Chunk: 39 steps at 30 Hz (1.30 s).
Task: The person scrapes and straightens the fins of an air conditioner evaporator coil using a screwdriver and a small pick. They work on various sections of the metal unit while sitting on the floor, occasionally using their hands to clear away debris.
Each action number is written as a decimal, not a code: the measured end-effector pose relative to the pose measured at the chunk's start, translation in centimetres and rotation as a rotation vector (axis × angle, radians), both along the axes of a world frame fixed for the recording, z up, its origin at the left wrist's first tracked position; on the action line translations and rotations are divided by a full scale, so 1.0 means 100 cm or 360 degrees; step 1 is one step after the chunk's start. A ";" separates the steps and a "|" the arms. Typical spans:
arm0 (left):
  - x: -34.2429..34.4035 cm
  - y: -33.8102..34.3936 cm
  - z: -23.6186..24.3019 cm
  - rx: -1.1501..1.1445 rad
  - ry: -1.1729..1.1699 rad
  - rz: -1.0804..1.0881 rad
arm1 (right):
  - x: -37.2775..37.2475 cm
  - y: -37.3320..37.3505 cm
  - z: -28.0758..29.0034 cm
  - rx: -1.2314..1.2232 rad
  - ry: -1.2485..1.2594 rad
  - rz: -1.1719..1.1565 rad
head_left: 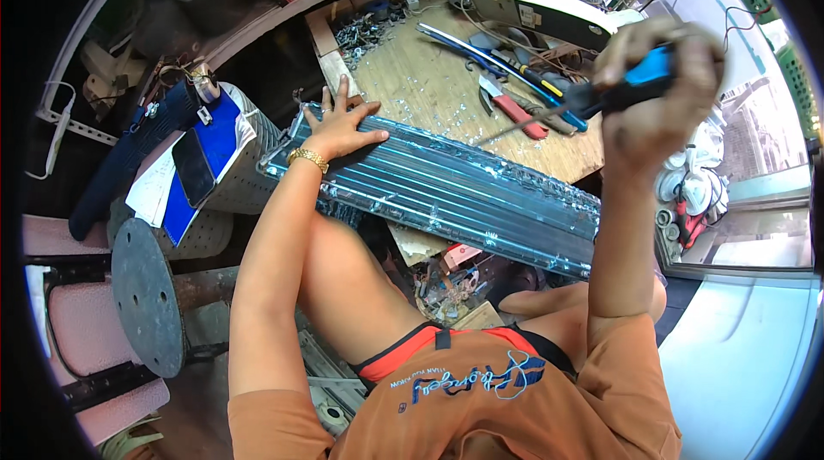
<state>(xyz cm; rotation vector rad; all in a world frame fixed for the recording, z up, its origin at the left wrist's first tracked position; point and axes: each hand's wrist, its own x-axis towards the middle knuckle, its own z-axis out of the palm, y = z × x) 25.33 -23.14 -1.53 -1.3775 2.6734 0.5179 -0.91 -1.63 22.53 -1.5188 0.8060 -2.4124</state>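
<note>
A long ribbed metal panel, silvery-blue with a rough, crumbled far edge, lies slanting across the front of the wooden table and over my thighs. My left hand presses flat on its left end, fingers spread. Raised over the right side, my right hand is wrapped round the blue and black handle of a screwdriver. The screwdriver's thin shaft slants down leftward toward the panel's far edge. Motion blurs this hand and tool; whether the tip touches the panel I cannot tell.
Red-handled pliers and several long tools lie behind the panel on the wooden table, among scattered metal bits. A white casing stands at the back. At left are a phone on a blue folder and a round metal disc.
</note>
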 end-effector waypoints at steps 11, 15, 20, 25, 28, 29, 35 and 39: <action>0.000 0.003 0.001 0.0002 0.0027 0.0004 | 0.027 -0.031 -0.034 0.0144 0.0302 -0.0056; -0.004 0.003 0.003 0.0002 0.0047 -0.0012 | 0.026 -0.025 -0.006 0.0056 0.0173 0.0105; -0.008 0.002 0.004 -0.0011 0.0050 -0.0029 | 0.037 -0.050 -0.046 0.0063 0.0154 -0.0105; -0.007 0.004 0.008 0.0032 0.0030 -0.0008 | 0.039 -0.040 -0.005 -0.0157 -0.0048 0.0042; -0.009 0.004 0.005 -0.0025 0.0061 -0.0020 | 0.038 -0.057 -0.058 0.0109 -0.0072 -0.0049; -0.010 0.003 0.006 -0.0024 0.0071 -0.0022 | 0.033 -0.057 -0.061 0.0131 -0.0030 -0.0070; -0.004 0.006 0.006 0.0037 0.0049 -0.0028 | 0.025 -0.044 -0.007 -0.0089 -0.0141 0.0015; -0.014 0.002 0.008 -0.0038 0.0033 -0.0021 | 0.020 -0.059 -0.059 0.0158 -0.0066 -0.0034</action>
